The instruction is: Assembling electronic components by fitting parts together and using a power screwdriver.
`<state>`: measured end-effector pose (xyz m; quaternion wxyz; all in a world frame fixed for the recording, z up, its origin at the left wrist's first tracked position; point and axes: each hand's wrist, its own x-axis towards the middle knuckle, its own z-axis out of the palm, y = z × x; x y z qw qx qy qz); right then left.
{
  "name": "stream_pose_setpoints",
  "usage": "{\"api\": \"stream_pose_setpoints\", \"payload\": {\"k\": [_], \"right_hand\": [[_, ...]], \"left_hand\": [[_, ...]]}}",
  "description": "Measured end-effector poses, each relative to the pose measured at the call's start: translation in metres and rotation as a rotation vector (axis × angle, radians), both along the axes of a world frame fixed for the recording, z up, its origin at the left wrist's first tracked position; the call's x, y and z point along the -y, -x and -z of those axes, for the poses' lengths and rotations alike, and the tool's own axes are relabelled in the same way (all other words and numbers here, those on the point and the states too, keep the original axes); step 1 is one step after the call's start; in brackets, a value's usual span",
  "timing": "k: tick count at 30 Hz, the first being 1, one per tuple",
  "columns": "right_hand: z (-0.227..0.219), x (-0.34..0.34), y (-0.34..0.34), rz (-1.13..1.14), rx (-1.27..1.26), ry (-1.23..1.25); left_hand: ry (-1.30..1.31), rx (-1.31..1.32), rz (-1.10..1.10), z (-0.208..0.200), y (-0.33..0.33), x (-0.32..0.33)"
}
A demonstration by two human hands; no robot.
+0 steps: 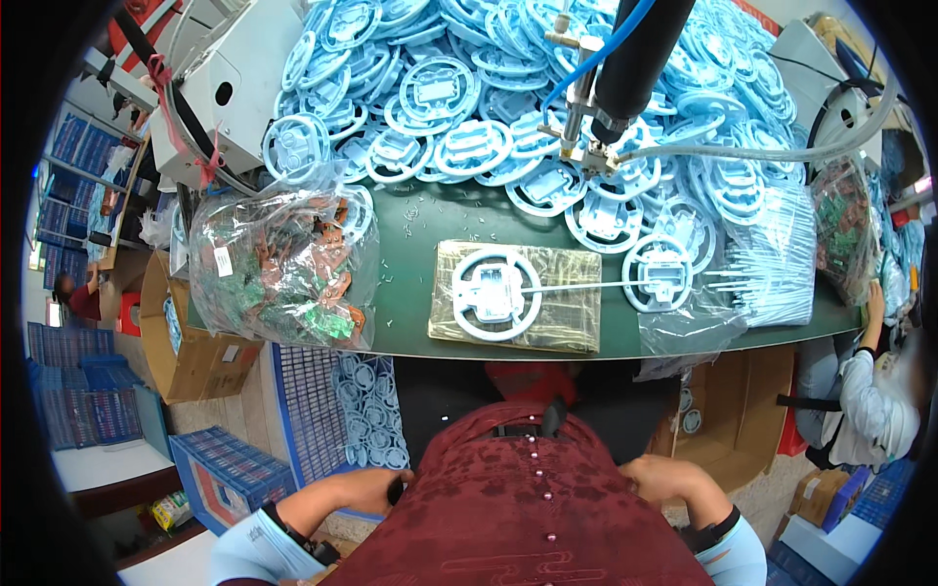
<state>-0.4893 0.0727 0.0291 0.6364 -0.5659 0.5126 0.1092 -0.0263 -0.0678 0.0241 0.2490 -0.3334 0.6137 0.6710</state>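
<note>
Pale-blue wheel-shaped part (495, 294) lies on a taped block (576, 327); left hand (405, 479) and right hand (657, 479) sit well away, grips impossible to tell.

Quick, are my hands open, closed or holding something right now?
Left hand: mostly hidden beside the maroon garment; cannot tell.
Right hand: at its other side, partly hidden; cannot tell.

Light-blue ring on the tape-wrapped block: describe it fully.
The light-blue ring looks like plastic: a round rim around a pale, shiny, boxy centre, with gaps between. It lies flat on the left half of the tape-wrapped block. A thin rod crosses its right rim; whether joined is unclear.
</note>
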Motion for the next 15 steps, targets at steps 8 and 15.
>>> {"api": "stream_pose_setpoints", "payload": {"k": [8,15], "right_hand": [[-0.043,0.114,-0.051,0.628,0.087,0.777],[-0.039,0.186,-0.072,0.577,0.029,1.244]], "left_hand": [[0.957,-0.448,-0.101,-0.057,0.137,0.102],[1.270,-0.722,-0.645,-0.042,0.184,0.141]]}}
